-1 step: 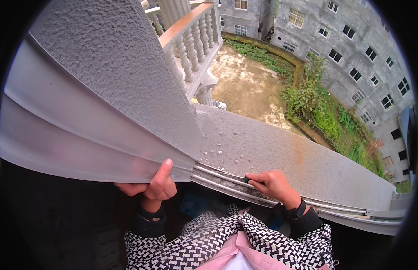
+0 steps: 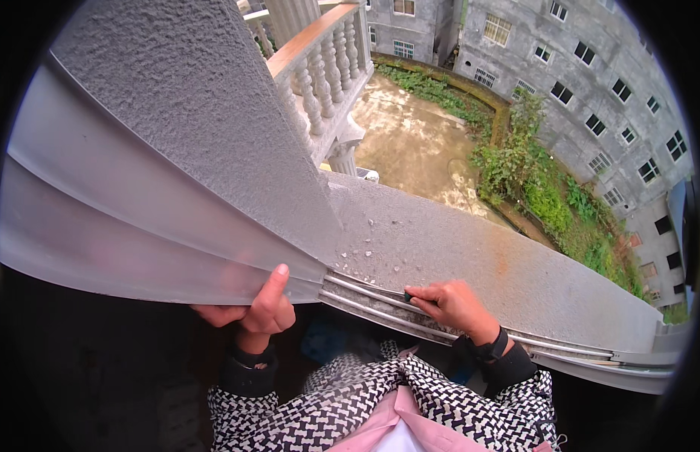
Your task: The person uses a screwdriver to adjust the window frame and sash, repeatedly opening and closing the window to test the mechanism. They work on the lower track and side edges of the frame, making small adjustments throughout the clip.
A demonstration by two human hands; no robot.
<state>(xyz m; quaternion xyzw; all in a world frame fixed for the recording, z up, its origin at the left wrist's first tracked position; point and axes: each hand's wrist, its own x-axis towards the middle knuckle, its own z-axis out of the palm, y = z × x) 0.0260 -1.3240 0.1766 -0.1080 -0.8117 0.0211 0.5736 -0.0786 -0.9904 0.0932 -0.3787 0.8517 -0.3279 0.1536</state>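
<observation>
My left hand is closed round the lower edge of the pale window frame, its thumb pointing up along the inner face. Over the sliding-window track at the sill, my right hand pinches a small dark object. Its kind is hard to make out, since the fingers cover most of it. It sits at the outer rail of the track, and grey dirt lies between the rails. Both hands are apart, the right one to the right of the frame's foot.
Small crumbs of debris lie on the rough outer ledge. A rough grey wall rises at the left. Beyond stand a balcony balustrade, a courtyard far below, green shrubs and grey buildings.
My right hand has shifted slightly left along the track with the small dark object. My left hand stays on the window frame.
</observation>
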